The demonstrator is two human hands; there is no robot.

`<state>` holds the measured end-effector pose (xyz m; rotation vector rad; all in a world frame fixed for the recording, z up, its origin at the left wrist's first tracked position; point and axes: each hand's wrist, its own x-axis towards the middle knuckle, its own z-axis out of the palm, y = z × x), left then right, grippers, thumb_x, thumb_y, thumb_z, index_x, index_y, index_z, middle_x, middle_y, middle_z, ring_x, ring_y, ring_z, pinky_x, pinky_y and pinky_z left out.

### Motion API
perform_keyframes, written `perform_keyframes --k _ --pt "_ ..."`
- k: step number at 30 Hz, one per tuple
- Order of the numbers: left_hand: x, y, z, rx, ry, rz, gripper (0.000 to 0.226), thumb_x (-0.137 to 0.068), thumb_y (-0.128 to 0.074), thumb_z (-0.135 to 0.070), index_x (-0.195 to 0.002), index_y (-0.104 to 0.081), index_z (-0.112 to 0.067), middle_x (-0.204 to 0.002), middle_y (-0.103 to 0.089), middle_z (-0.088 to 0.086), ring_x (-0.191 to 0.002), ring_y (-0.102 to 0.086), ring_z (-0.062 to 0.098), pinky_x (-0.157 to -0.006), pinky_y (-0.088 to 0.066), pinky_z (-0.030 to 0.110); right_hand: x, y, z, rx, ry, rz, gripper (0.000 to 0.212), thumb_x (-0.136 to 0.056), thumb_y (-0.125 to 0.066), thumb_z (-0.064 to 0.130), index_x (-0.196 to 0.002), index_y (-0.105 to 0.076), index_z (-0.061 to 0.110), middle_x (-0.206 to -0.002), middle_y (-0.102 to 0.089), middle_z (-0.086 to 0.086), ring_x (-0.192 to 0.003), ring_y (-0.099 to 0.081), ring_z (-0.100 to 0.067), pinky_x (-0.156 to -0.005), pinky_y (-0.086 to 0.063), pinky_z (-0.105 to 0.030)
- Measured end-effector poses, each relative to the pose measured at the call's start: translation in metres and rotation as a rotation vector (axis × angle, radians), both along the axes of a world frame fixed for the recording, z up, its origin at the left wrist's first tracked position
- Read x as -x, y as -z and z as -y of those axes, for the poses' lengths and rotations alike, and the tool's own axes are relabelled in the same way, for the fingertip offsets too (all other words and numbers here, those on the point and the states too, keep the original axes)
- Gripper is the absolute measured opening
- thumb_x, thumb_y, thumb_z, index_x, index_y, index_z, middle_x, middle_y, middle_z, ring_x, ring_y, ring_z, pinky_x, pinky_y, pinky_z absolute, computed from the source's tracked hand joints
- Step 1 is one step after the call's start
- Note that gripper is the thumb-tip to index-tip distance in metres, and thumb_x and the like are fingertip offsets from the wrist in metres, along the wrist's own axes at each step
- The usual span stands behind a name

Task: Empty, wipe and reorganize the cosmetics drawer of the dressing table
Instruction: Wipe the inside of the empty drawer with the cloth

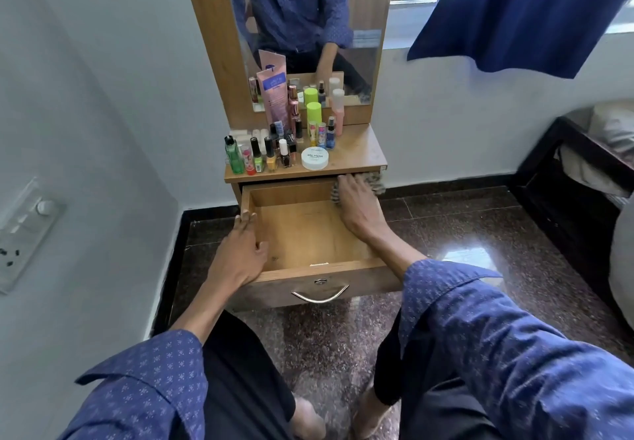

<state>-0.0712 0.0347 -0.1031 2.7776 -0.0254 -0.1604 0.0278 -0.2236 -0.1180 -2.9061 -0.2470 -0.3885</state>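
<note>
The wooden drawer of the dressing table is pulled out and has nothing inside. My left hand grips its left wall, thumb inside, fingers over the rim. My right hand presses a grey patterned cloth into the drawer's far right corner; most of the cloth is hidden under my palm. Several cosmetics stand on the tabletop: nail polish bottles, a white nail polish remover jar, a green bottle, a pink tube and a bottle with a lime green cap.
A mirror rises behind the tabletop. The drawer front carries a metal handle and a lock. A white wall with a switch plate is at left. Dark furniture stands at right, a blue curtain hangs above, and the granite floor lies below.
</note>
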Motion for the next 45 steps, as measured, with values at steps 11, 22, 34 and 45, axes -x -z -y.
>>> perform_keyframes --k 11,22,34,45 --pt "-0.001 -0.003 -0.005 0.033 -0.006 -0.004 0.064 -0.103 -0.047 -0.025 -0.163 -0.03 -0.012 -0.173 -0.019 0.01 -0.155 -0.031 0.035 -0.121 -0.037 0.055 0.008 -0.014 -0.138 0.078 -0.43 -0.017 0.056 -0.099 -0.054 -0.005 -0.153 -0.046 0.008 -0.166 -0.035 -0.007 -0.155 -0.028 -0.027 -0.118 -0.041 -0.045" --pt "-0.002 0.004 -0.002 0.024 -0.023 -0.011 0.066 -0.109 -0.041 -0.03 -0.167 -0.015 -0.014 -0.175 -0.007 0.006 -0.16 -0.017 0.028 -0.126 -0.023 0.047 -0.006 -0.012 0.012 0.45 -0.3 -0.166 0.028 -0.095 -0.065 0.007 -0.123 -0.062 0.012 -0.117 -0.071 -0.011 -0.109 -0.07 -0.032 -0.084 -0.059 -0.045" --pt "0.001 0.006 -0.006 0.052 -0.029 0.017 0.064 -0.108 -0.039 -0.03 -0.167 -0.019 -0.014 -0.174 -0.011 0.005 -0.159 -0.022 0.028 -0.126 -0.027 0.05 0.015 -0.054 -0.005 1.029 -0.363 -0.651 0.028 -0.098 -0.066 0.025 -0.124 -0.067 0.017 -0.103 -0.061 0.002 -0.096 -0.061 -0.02 -0.08 -0.049 -0.03" --pt "0.004 0.003 -0.004 0.066 -0.027 0.016 0.064 -0.108 -0.038 -0.028 -0.167 -0.019 -0.013 -0.174 -0.013 0.007 -0.159 -0.021 0.029 -0.127 -0.025 0.049 0.015 -0.05 -0.006 0.937 -0.334 -0.799 0.024 -0.091 -0.073 0.011 -0.115 -0.071 0.01 -0.104 -0.062 0.001 -0.1 -0.065 -0.022 -0.086 -0.06 -0.034"
